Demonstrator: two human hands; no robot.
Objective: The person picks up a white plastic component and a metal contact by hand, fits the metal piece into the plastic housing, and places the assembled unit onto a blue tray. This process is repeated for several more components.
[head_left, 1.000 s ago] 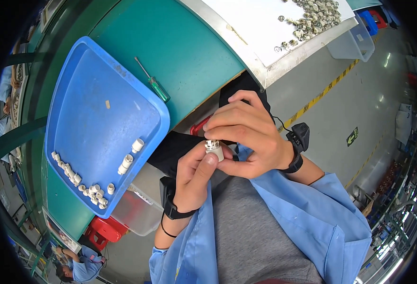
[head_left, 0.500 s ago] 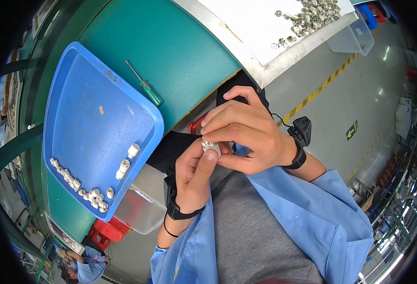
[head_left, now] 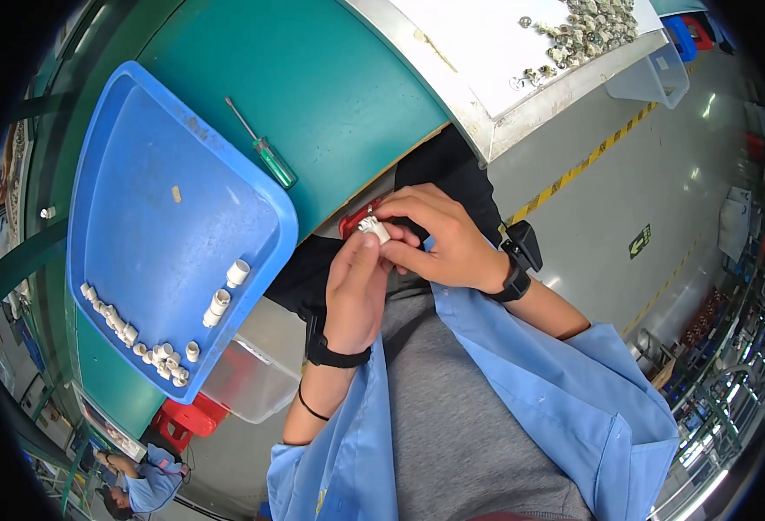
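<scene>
A small white cylindrical fitting [head_left: 380, 233] with shiny metal at one end is held before my body, tilted. My left hand [head_left: 354, 291] pinches it, the thumb along its near side. From the right, my right hand [head_left: 452, 239] closes round the same piece, its thumb at the lower end and its forefinger by the metal end. The fingers hide part of the fitting. To the left, a blue tray [head_left: 165, 252] holds several white cylindrical pieces, two of them larger ones [head_left: 217, 307] near its right side.
A green-handled screwdriver [head_left: 274, 162] lies on the green table [head_left: 330, 95] beside the tray. Many small metal-and-white parts [head_left: 586, 39] are heaped on a white metal-edged surface [head_left: 452, 65]. Clear plastic bins, red stools [head_left: 193, 417] and a seated co-worker [head_left: 152, 482] are farther off.
Both hands have shifted slightly. My right hand has lowered and its raised fingers have folded in, so the fitting's metal end shows more. The view has moved a little.
</scene>
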